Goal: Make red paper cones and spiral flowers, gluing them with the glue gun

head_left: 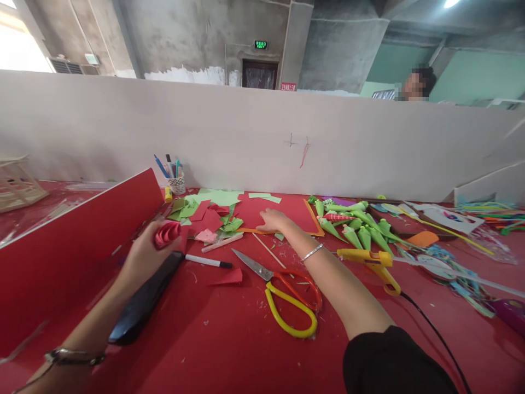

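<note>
Paper coil [167, 234] sits gripped in the left hand [144, 245], while the right hand [274, 220], fingers parted, extends over red sheet [246, 212].

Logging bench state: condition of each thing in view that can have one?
Coiled red paper roll: held in left hand
Red-and-yellow-handled metal scissors: lying flat, look closed
Yellow plastic glue gun: on its side, power unclear
White cylindrical marker: capped, lying flat
White, black-patterned cup: upright, holding pens
Green exit sign: lit
White ceiling light: lit
</note>
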Motion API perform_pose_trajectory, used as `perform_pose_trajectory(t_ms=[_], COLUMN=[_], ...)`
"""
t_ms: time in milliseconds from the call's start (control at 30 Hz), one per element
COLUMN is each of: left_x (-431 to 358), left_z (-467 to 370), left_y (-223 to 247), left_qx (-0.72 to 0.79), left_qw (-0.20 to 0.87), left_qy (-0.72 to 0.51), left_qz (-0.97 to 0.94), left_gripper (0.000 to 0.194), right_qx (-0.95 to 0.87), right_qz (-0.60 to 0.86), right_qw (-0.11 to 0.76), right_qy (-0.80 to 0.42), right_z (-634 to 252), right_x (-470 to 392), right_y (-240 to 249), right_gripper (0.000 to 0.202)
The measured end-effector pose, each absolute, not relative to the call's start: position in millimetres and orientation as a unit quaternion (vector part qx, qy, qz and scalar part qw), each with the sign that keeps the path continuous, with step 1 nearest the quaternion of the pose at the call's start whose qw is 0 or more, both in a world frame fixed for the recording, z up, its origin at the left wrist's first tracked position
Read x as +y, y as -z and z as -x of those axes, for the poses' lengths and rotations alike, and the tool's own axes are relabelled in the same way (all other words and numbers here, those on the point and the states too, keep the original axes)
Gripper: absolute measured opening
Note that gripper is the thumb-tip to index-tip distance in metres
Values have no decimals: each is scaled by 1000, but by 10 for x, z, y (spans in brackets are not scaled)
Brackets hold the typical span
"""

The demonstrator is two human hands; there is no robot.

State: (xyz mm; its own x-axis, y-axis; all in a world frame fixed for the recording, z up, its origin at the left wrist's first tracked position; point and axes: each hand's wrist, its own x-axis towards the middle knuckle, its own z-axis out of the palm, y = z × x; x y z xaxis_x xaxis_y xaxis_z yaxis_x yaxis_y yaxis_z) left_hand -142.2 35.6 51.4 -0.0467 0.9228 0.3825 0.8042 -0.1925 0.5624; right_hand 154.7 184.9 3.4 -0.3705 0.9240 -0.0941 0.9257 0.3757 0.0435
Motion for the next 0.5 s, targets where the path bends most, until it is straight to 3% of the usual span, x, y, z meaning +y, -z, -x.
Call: perform_pose_trajectory(t_ms=[67,500], left_x=[353,317], left_z=[1232,885], left_y=[-482,-453], left_qx=[586,439], left_qw=[112,219], left_qy=[-377,-441], left_qz=[-709,-751], left_gripper=[19,15], right_qx=[829,834], right_qz=[-557,-549], right_qw=[53,54], right_qy=[8,20], right_z=[-1548,-1615], right_x=[1853,1809], right_y=[-32,-79], right_gripper=[29,28])
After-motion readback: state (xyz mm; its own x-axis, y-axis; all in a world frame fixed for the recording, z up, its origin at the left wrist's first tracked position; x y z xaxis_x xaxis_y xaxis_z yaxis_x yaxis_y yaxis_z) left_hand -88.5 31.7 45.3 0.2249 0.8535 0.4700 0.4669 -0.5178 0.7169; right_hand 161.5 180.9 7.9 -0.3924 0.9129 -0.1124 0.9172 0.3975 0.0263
